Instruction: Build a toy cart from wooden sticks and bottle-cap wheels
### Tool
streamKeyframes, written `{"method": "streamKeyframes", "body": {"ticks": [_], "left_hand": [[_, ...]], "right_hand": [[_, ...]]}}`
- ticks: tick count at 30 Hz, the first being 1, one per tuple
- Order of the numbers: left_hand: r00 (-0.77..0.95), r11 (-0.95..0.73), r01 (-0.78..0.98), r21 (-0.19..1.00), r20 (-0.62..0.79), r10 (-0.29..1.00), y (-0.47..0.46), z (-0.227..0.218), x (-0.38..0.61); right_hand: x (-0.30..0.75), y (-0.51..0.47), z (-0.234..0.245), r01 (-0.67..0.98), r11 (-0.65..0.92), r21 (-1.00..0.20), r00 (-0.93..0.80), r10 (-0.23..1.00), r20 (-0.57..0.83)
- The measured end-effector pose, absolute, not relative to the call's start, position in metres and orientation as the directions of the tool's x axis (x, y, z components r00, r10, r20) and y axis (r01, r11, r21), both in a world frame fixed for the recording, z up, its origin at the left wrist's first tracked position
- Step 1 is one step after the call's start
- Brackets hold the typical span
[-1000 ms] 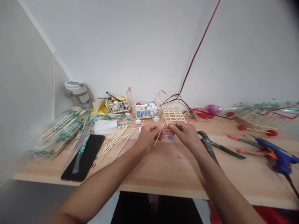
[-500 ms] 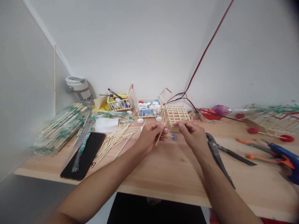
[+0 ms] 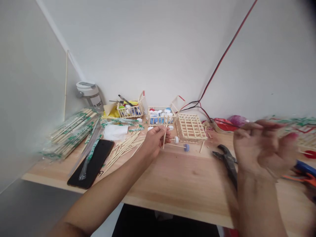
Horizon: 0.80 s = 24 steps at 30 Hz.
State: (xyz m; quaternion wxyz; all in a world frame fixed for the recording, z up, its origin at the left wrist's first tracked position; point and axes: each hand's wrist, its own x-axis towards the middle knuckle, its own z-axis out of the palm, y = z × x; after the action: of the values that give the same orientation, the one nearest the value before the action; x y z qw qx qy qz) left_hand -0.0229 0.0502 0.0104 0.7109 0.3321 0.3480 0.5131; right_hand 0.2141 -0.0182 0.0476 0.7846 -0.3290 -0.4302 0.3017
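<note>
My left hand [image 3: 158, 140] pinches thin wooden sticks [image 3: 164, 138] upright in front of a small cart full of bottle caps [image 3: 161, 117]. My right hand [image 3: 265, 148] is raised over the right side of the table, palm turned up, fingers apart and smeared by motion; nothing shows in it. Between the hands a wooden stick cage [image 3: 192, 127] lies on the table. A stick axle with a blue cap wheel [image 3: 187, 147] and another white cap wheel [image 3: 176, 140] lie just right of my left hand.
Pliers [image 3: 228, 163] lie left of my right forearm; a blue glue gun [image 3: 306, 168] is partly hidden beyond it. On the left are loose sticks [image 3: 124, 148], a black phone [image 3: 91, 164] and bagged sticks [image 3: 74, 131]. A second cart [image 3: 130, 110] and cables [image 3: 197, 103] are at the wall.
My right hand has left the stick cage, moving right and up, and its fingers have parted. My left hand keeps the sticks, now held more upright. The view has shifted slightly.
</note>
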Motion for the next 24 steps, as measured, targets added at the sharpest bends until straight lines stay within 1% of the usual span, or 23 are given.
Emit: {"method": "streamKeyframes", "body": {"ticks": [2,4,5,7,9,14,17,21,24], "left_hand": [[0.234,0.259,-0.494,0.830,-0.160,0.959,0.048,0.010,-0.022],[0.248,0.263,-0.484,0.835,-0.158,0.956,0.046,0.009,-0.021],[0.259,0.266,-0.477,0.838,-0.155,0.953,0.045,0.009,-0.020],[0.284,0.273,-0.464,0.843,-0.151,0.947,0.042,0.009,-0.019],[0.299,0.282,-0.453,0.846,-0.154,0.942,0.039,0.009,-0.018],[0.305,0.275,-0.456,0.846,-0.142,0.942,0.036,0.011,-0.016],[0.297,0.283,-0.461,0.841,-0.155,0.942,0.038,0.008,-0.016],[0.285,0.294,-0.455,0.841,-0.175,0.942,0.039,0.000,-0.014],[0.306,0.307,-0.440,0.844,-0.180,0.935,0.038,-0.004,-0.012]], "right_hand": [[0.205,-0.010,0.040,-0.094,0.543,-0.834,0.398,0.789,0.469],[0.190,-0.001,0.029,-0.015,0.446,-0.895,0.302,0.855,0.421],[0.183,0.003,0.023,-0.004,0.402,-0.915,0.258,0.885,0.388],[0.171,0.008,0.014,-0.005,0.316,-0.949,0.152,0.938,0.312],[0.160,0.008,0.008,-0.002,0.262,-0.965,0.058,0.964,0.261],[0.139,0.001,0.005,-0.101,0.121,-0.988,-0.151,0.979,0.135],[0.133,-0.001,0.005,-0.136,0.070,-0.988,-0.180,0.979,0.094],[0.137,0.001,0.005,-0.189,0.041,-0.981,-0.131,0.989,0.067],[0.143,0.002,0.007,-0.193,0.066,-0.979,-0.076,0.994,0.082]]}}
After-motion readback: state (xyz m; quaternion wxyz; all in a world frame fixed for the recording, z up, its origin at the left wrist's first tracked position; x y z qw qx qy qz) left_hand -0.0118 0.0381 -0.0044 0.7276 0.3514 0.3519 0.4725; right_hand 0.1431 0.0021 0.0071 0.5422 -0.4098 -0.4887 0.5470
